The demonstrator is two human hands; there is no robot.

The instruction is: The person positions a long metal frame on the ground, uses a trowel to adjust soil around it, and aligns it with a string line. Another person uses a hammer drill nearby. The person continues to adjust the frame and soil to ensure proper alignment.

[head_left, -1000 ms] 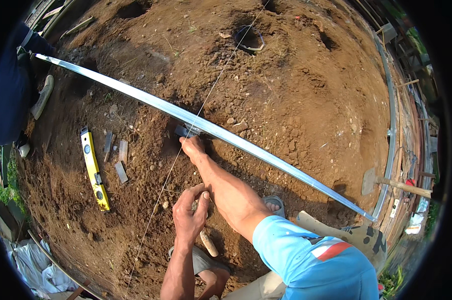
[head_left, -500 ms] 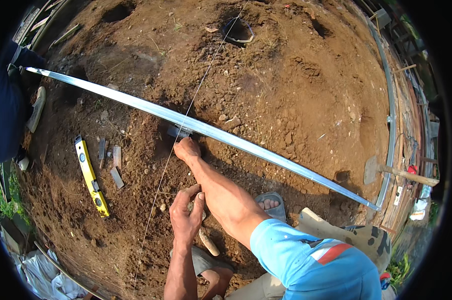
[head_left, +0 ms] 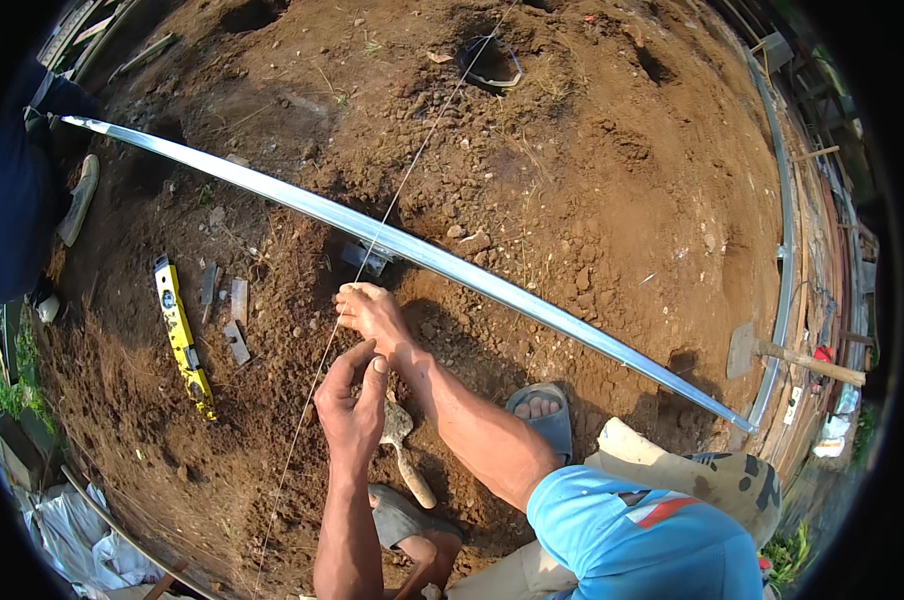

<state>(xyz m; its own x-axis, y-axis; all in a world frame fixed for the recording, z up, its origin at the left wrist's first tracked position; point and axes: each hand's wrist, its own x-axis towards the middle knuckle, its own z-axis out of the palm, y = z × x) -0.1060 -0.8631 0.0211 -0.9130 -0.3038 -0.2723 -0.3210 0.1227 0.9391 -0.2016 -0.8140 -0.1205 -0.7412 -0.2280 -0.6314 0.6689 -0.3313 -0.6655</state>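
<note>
My left hand [head_left: 350, 405] is raised beside my right wrist, its thumb and forefinger drawn together; what is between them, if anything, is too small to make out. My right hand [head_left: 374, 315] is at the taut string [head_left: 307, 415], with its fingers loosely apart and no held object showing. Just beyond it, a grey metal plate [head_left: 367, 258] lies in a hollow under the long silvery metal bar [head_left: 422, 252]. The string crosses over the bar. A trowel [head_left: 412, 478] with a wooden handle lies on the soil below my hands.
A yellow spirit level [head_left: 180, 335] and several small metal plates [head_left: 238, 300] lie on the left. A person in dark clothes [head_left: 12, 210] is at the bar's left end. At the right are a hoe-like tool [head_left: 807, 362] and boards. Holes [head_left: 492, 65] dot the soil.
My right hand has drawn back from the metal plate under the bar toward me. My left hand has shifted slightly left and up. More of the plate and the trowel now shows.
</note>
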